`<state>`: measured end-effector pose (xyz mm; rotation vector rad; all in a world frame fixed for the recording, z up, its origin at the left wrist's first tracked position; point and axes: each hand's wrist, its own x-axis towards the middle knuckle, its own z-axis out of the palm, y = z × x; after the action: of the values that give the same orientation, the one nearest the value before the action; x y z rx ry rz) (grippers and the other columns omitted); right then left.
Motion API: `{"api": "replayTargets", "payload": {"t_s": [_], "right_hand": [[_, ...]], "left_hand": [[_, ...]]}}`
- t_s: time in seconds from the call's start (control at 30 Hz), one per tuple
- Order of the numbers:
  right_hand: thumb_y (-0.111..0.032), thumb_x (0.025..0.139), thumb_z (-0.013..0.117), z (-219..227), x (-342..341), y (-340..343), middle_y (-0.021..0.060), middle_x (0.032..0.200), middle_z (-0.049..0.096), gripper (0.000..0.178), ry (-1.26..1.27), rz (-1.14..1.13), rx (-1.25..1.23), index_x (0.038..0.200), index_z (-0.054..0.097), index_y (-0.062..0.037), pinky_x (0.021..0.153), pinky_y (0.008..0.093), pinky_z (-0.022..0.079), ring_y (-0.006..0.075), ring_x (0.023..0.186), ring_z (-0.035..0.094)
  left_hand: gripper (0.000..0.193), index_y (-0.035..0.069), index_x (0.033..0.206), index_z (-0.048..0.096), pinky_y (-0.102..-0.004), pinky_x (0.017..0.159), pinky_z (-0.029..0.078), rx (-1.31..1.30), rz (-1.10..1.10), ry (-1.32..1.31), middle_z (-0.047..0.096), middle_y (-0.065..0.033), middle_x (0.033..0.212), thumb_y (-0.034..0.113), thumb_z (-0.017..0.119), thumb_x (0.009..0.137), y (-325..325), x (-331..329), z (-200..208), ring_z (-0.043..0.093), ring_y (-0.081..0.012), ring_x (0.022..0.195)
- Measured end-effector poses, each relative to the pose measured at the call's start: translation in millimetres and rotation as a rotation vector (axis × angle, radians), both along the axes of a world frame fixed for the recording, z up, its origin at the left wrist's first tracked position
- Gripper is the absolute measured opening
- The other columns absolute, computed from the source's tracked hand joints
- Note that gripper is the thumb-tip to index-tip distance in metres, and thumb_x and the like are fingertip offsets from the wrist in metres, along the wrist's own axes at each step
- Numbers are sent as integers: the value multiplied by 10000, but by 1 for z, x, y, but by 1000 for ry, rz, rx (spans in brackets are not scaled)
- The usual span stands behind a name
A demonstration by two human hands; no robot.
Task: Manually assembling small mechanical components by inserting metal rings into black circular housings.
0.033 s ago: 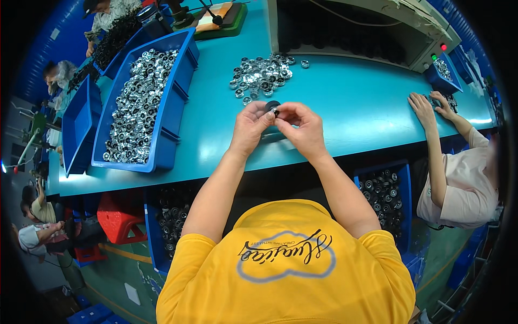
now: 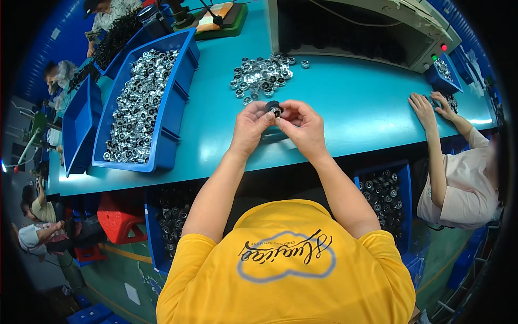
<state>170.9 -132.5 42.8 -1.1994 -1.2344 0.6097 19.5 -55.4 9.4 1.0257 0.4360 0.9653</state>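
Between the fingertips of both hands is a small black wheel with a shiny metal piece at its centre. My left hand pinches it from the left side, and my right hand grips it from the right, thumb against the lower edge. The fingers partly cover it, so how its parts join cannot be made out. Just beyond the hands, a loose heap of small silver metal parts with dark centres lies on the turquoise table.
Left stands a large blue bin full of silver parts, beside another blue bin. A grey machine housing occupies the back right. Blue bins of black wheels sit below the table edge. At right, a co-worker's hands rest on the table.
The wheel has tilted slightly between my fingers, and more of its metal centre shows. My right fingers have shifted a little; the rest looks the same.
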Motion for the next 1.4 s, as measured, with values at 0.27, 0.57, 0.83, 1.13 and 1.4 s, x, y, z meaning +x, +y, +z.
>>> {"api": "replayTargets", "payload": {"t_s": [0.27,0.57,0.83,1.13,1.4], "right_hand": [[-6,811,792,2,-2,-3,68,1026,663,258,-188,-74,114,1057,718,-35,714,271,612,151,797,726],[4,803,772,-10,-5,-3,69,1005,661,259,-270,-130,150,1046,698,-43,707,273,620,155,783,728],[-50,822,814,-3,8,-2,47,1087,655,316,75,20,-103,1127,731,-41,683,224,577,94,830,672],[-117,822,813,-18,4,4,41,1039,658,266,152,28,-164,1048,707,-25,667,222,532,77,769,622],[-97,823,749,-17,8,9,57,890,690,286,261,27,-264,1069,655,16,643,245,550,87,724,650]], "left_hand": [[249,2,1092,645,-308,858,583,2,43,19,728,-83,983,92,794,914,0,0,-1,695,-142,910],[300,7,1137,633,-304,851,579,76,42,56,722,-85,1036,91,806,907,-8,4,5,688,-142,914],[258,15,1193,599,-305,837,597,106,24,30,714,-87,1033,94,719,978,-4,2,-4,684,-141,942],[234,29,1204,581,-293,748,612,186,18,109,706,-85,993,126,676,1012,-5,2,-5,705,-150,866],[220,20,1267,518,-257,678,579,194,18,143,687,-81,1003,80,562,1060,-10,9,-4,682,-125,793]]}}
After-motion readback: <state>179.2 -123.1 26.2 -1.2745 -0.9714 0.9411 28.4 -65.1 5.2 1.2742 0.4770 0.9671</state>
